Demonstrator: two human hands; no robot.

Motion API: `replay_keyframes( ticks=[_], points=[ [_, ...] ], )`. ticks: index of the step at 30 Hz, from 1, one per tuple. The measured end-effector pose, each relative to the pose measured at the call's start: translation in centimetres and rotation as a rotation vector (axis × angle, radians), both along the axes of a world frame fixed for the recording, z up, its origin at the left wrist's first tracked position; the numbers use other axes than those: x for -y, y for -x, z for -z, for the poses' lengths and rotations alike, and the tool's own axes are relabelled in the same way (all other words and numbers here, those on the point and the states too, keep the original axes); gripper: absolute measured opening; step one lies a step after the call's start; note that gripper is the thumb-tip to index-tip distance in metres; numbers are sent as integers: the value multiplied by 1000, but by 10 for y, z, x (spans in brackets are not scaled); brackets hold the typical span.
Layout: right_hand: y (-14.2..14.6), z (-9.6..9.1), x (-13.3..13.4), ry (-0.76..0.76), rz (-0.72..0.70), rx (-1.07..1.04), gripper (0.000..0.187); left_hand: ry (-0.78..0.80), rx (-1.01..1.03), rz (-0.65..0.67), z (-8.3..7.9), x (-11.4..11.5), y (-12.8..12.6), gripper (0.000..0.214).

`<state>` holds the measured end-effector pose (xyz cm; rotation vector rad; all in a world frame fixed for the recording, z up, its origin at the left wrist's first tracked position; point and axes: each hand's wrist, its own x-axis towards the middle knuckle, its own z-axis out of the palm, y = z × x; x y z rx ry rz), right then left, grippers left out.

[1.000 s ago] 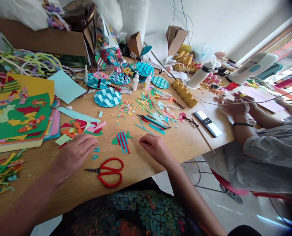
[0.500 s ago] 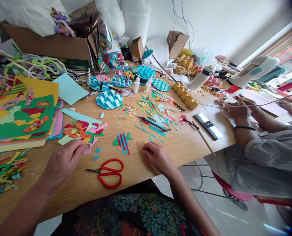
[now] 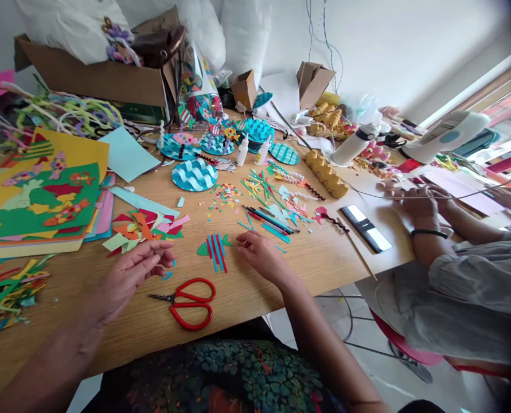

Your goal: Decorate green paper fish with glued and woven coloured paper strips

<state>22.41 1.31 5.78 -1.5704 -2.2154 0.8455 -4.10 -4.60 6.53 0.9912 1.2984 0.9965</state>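
Observation:
A small green paper fish [image 3: 202, 249] lies flat on the table between my hands, with red and blue paper strips [image 3: 216, 252] laid across its body. My left hand [image 3: 141, 267] hovers left of the fish, its fingers loosely stretched and nothing visible in them. Tiny blue paper scraps [image 3: 167, 276] lie beside its fingertips. Just right of the fish's tail is my right hand [image 3: 261, 256], fingers apart and slightly bent, palm down. Red-handled scissors [image 3: 191, 303] rest in front of me, below the fish.
Coloured paper scraps [image 3: 141, 226] and stacked sheets [image 3: 96, 226] lie left. Pens [image 3: 270, 218], glue bottles [image 3: 242, 150] and a wavy blue disc [image 3: 194, 175] stand or lie beyond. A phone [image 3: 365, 228] and stick [image 3: 362, 258] are right, near another person's hands [image 3: 418, 203].
My left hand has loosened from a pinch near the pink scrap and moved slightly right. My right hand has shifted up and left to the fish's tail, its fingers spreading.

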Motion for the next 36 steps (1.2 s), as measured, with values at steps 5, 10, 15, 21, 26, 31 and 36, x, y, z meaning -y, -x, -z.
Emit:
replay_keyframes(
  ticks=[5,10,15,21,26,31,36],
  points=[
    [-1,1,4,-53,-42,7,16,-74,-196,-50,4,-3,18,29],
    [-6,8,16,-73,-78,-12,13,-205,-623,179,20,0,23,22],
    [-10,13,26,-93,-82,-57,13,-335,-899,288,27,5,13,21],
    [-11,13,28,-85,-90,-60,14,-394,-1088,389,25,3,10,25],
    [-11,13,29,-90,-90,-58,14,-439,-1074,335,20,1,10,21],
    [-6,8,31,-89,-103,-81,14,-449,-1090,306,18,2,12,19],
    [24,-1,32,-123,-263,-169,12,-506,-1123,309,25,4,19,20]
  ],
)
